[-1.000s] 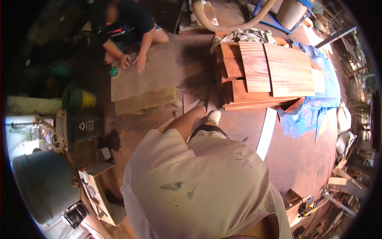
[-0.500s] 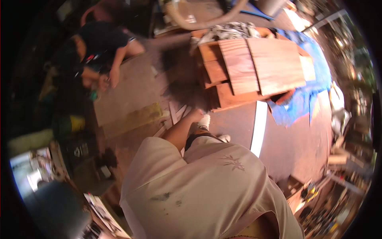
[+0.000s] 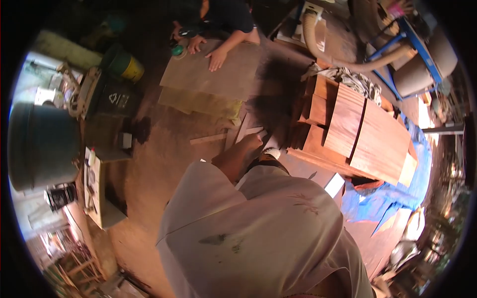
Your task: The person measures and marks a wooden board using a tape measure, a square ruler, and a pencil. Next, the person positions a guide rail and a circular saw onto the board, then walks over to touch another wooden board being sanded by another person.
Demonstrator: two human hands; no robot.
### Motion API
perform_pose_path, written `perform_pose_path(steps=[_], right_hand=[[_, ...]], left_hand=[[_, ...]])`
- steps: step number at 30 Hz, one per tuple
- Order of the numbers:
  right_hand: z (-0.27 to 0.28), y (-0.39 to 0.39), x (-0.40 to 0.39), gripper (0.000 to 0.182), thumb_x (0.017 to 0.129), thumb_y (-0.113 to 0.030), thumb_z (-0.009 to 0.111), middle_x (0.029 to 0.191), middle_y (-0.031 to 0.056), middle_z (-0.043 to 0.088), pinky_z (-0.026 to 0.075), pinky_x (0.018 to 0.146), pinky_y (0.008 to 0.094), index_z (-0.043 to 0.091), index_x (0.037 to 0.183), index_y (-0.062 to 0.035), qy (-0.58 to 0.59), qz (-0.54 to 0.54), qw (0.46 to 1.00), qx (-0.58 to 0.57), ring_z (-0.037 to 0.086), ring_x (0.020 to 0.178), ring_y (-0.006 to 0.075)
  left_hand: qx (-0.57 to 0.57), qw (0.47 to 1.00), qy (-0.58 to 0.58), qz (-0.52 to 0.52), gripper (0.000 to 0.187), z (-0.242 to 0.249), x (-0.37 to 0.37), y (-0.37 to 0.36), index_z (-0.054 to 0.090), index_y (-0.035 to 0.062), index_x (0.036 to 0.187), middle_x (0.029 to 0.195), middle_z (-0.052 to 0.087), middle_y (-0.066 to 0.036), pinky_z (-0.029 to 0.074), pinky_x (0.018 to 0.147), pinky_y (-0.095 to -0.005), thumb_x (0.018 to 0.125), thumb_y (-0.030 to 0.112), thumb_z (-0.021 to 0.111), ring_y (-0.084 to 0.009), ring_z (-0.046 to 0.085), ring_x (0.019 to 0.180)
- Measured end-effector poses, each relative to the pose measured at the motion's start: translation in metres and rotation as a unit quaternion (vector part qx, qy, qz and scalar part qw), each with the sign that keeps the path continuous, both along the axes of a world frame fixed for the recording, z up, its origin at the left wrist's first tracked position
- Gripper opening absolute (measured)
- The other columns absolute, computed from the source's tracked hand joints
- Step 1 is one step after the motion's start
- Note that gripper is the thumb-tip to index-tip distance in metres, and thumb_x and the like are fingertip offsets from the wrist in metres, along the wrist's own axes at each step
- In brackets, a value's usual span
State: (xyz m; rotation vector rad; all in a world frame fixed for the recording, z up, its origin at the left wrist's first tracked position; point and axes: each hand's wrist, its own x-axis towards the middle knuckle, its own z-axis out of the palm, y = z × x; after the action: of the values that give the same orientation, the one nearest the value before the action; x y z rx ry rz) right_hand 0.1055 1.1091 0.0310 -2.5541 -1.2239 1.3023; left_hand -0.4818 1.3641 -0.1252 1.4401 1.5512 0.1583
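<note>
My left hand (image 3: pixel 257 140) hangs low in front of my body, at the end of my bare forearm (image 3: pixel 236 158). It is small and unclear, and I cannot tell whether its fingers hold anything. Just beyond it, thin wood strips (image 3: pixel 242 130) lie on the floor. To its right stands a stack of reddish-brown wooden boxes (image 3: pixel 312 141), topped by two flat wood panels (image 3: pixel 380 136). Close by the hand shows a white shoe or sock (image 3: pixel 272 152) below a dark trouser leg. My right hand is out of view, and my stained light shirt (image 3: pixel 268 223) fills the lower middle.
A co-worker rests one hand (image 3: pixel 216 58) on a flat board (image 3: pixel 198 77); a green-topped object (image 3: pixel 177 50) is by the other. A blue tarp (image 3: pixel 380 198) lies right, a ribbed hose (image 3: pixel 309 35) behind. At left stand a blue drum (image 3: pixel 43 146) and bins (image 3: pixel 112 97).
My view has swung left, so the boxes and the co-worker's board sit farther right. The blue drum has come fully into sight. A co-worker's hand now lies spread on the board.
</note>
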Motion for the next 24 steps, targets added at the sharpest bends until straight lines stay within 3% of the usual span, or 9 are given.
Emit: perform_pose_path(steps=[4,6,8,10,12,16,18,21,24], right_hand=[[0.0,0.039,0.025,0.028,0.091,-0.031,0.052,0.069,0.0069,0.064,0.048,0.049,0.032,0.06,0.084,-0.0058,0.008,0.025,1.0,0.01,0.059,0.056,0.0159],[-0.058,0.049,0.084,0.029,0.091,-0.032,0.051,0.068,0.0057,0.062,0.048,0.049,0.0325,0.059,0.085,-0.0057,0.04,0.222,0.974,0.026,0.057,0.054,0.0163],[-0.074,0.059,0.085,0.027,0.09,-0.031,0.053,0.068,0.0056,0.062,0.047,0.048,0.0318,0.059,0.083,-0.0057,0.07,-0.023,0.996,-0.053,0.056,0.054,0.0153],[-0.101,0.052,0.087,0.029,0.09,-0.032,0.053,0.068,0.006,0.062,0.048,0.05,0.0332,0.06,0.083,-0.005,0.077,-0.015,0.995,-0.063,0.057,0.055,0.0177],[-0.129,0.038,0.089,0.031,0.09,-0.034,0.053,0.068,0.0064,0.063,0.048,0.052,0.0345,0.06,0.083,-0.0043,0.082,-0.01,0.994,-0.073,0.058,0.056,0.0201],[-0.158,0.01,0.074,0.026,0.089,-0.03,0.056,0.069,0.0057,0.063,0.047,0.048,0.0311,0.062,0.088,-0.0047,0.13,0.082,0.983,-0.098,0.056,0.055,0.0145],[-0.174,-0.003,0.072,0.027,0.09,-0.031,0.056,0.07,0.0056,0.063,0.047,0.049,0.0316,0.062,0.089,-0.0048,0.15,0.118,0.977,-0.094,0.056,0.056,0.0148],[-0.184,-0.016,0.072,0.029,0.091,-0.033,0.055,0.073,0.0076,0.065,0.05,0.054,0.0335,0.063,0.088,-0.0047,0.142,0.315,0.938,-0.01,0.059,0.062,0.0168],[-0.159,-0.007,0.042,0.028,0.091,-0.032,0.056,0.074,0.0078,0.065,0.05,0.054,0.033,0.063,0.089,-0.005,0.105,0.144,0.979,-0.103,0.059,0.061,0.0168]], left_hand=[[-0.002,0.998,0.006,0.068,0.03,0.027,0.007,-0.057,0.069,0.0036,0.092,0.089,0.069,-0.018,0.051,0.076,-0.038,0.077,0.028,0.061,-0.0301,0.067,0.085],[-0.038,0.993,0.011,0.109,0.032,0.036,0.008,-0.097,0.069,0.0028,0.094,0.094,0.068,-0.019,0.05,0.078,-0.038,0.077,0.028,0.061,-0.0309,0.066,0.088],[-0.05,0.989,0.094,0.104,0.036,0.031,0.001,-0.146,0.067,-0.0004,0.097,0.1,0.067,-0.021,0.049,0.081,-0.0394,0.078,0.029,0.061,-0.0338,0.064,0.092],[0.012,0.986,0.113,0.121,0.035,0.007,-0.011,-0.205,0.067,0.0001,0.096,0.103,0.065,-0.022,0.047,0.082,-0.041,0.078,0.029,0.061,-0.0344,0.063,0.095],[0.086,0.984,0.156,0.03,0.031,-0.064,-0.046,-0.287,0.069,0.0017,0.087,0.08,0.065,-0.024,0.051,0.071,-0.0446,0.08,0.03,0.061,-0.0374,0.066,0.077],[-0.124,0.968,0.163,0.149,0.029,0.014,-0.048,-0.367,0.068,-0.0001,0.082,0.082,0.066,-0.023,0.051,0.073,-0.0445,0.078,0.028,0.062,-0.038,0.066,0.08],[-0.1,0.962,0.142,0.209,0.03,0.014,-0.055,-0.401,0.068,0.0,0.082,0.085,0.067,-0.023,0.051,0.074,-0.0445,0.078,0.029,0.063,-0.0372,0.066,0.082],[-0.104,0.949,0.117,0.275,0.029,0.015,-0.062,-0.404,0.068,0.0002,0.088,0.088,0.068,-0.018,0.051,0.074,-0.0408,0.08,0.028,0.063,-0.0312,0.066,0.082],[-0.102,0.949,0.115,0.274,0.026,0.039,-0.067,-0.392,0.067,0.0008,0.093,0.087,0.068,-0.015,0.051,0.074,-0.0366,0.084,0.025,0.062,-0.0253,0.066,0.079]])
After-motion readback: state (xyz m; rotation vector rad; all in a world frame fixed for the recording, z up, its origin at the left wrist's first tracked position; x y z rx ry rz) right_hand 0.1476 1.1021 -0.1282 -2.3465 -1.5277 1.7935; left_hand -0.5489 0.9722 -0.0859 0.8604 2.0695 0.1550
